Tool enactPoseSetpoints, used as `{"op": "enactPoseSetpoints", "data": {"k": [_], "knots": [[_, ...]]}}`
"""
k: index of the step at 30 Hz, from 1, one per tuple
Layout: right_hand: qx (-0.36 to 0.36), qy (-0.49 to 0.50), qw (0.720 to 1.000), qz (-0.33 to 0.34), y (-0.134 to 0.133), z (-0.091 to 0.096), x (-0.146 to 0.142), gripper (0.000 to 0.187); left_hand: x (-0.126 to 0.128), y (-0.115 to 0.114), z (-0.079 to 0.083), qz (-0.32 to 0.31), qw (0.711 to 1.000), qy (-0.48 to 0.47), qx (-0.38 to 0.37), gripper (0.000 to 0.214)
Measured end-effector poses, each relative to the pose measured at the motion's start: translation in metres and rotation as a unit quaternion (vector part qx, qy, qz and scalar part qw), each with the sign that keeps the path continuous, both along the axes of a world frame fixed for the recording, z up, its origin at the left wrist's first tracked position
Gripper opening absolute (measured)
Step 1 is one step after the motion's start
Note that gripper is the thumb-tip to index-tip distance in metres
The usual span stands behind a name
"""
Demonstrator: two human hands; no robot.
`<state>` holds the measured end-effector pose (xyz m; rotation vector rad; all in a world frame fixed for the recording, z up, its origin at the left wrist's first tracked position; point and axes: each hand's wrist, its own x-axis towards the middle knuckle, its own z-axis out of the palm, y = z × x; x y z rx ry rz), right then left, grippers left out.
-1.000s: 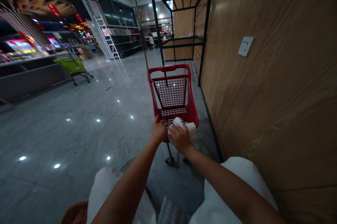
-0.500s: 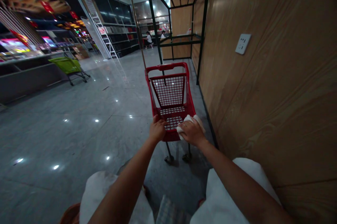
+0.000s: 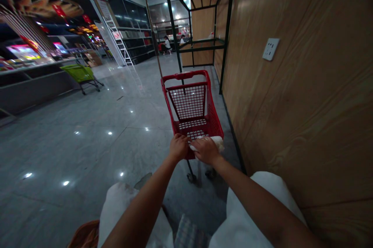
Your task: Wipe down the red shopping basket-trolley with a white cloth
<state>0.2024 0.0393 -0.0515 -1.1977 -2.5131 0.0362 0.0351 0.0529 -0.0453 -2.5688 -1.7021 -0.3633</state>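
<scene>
A small red shopping cart (image 3: 192, 102) stands on the grey floor right in front of me, its mesh basket holding nothing I can see. My left hand (image 3: 178, 147) is closed on the cart's near rim. My right hand (image 3: 205, 150) presses a white cloth (image 3: 217, 142) against the same rim, just right of the left hand, with its fingers curled over the cloth. Both forearms reach forward from my white-clad knees at the bottom of the view.
A wood-panelled wall (image 3: 305, 104) with a white socket (image 3: 271, 49) runs close along the right. A dark metal shelf frame (image 3: 201, 42) stands behind the cart. A green cart (image 3: 80, 74) and a ladder (image 3: 118, 44) are at far left; seated people are far back.
My right hand slid the white cloth along the cart's near rim, out to the right and then back toward the left hand. The left hand kept its grip on the rim.
</scene>
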Motion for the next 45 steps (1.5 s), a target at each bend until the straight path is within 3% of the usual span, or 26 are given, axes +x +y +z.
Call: {"op": "enactPoseSetpoints", "data": {"k": [7,11,15,19,25,28,31,34,38,42,45], "knots": [[0.008,0.039,0.999,0.028,0.025,-0.005,0.070,0.027,-0.017,0.002,0.001,-0.009,1.000,0.008,-0.004,0.035],[0.009,0.076,0.996,0.034,0.031,-0.016,0.083,0.028,-0.018,0.004,0.001,0.004,1.000,0.003,-0.004,0.037],[0.045,0.097,0.994,0.038,0.024,-0.023,0.068,0.026,-0.024,0.004,0.002,0.004,1.000,0.008,-0.010,0.037],[0.053,0.118,0.991,0.028,0.009,-0.024,0.041,0.024,-0.045,0.003,0.006,0.006,1.000,0.013,-0.020,0.033],[0.066,0.078,0.995,0.020,-0.017,-0.023,-0.016,0.028,-0.091,0.001,0.015,0.106,0.993,0.046,0.009,0.048],[0.086,0.022,0.994,0.069,-0.020,-0.021,-0.033,0.032,-0.113,-0.005,0.018,0.163,0.984,0.059,0.043,0.055],[0.112,-0.031,0.980,0.161,-0.004,-0.014,-0.028,0.033,-0.125,-0.017,0.017,0.232,0.968,0.037,0.085,0.054],[0.127,-0.057,0.970,0.201,0.029,-0.004,-0.005,0.035,-0.112,-0.031,0.012,0.228,0.968,-0.020,0.101,0.049],[0.116,-0.067,0.984,0.116,0.063,0.009,0.016,0.035,-0.057,-0.044,0.007,0.142,0.978,-0.111,0.104,0.040],[0.101,-0.085,0.981,0.143,0.053,0.010,0.007,0.033,-0.001,-0.050,-0.003,0.090,0.987,-0.123,0.041,0.038],[0.102,-0.100,0.971,0.193,0.037,0.008,-0.001,0.035,0.011,-0.055,-0.014,0.104,0.990,-0.083,0.050,0.034]]}}
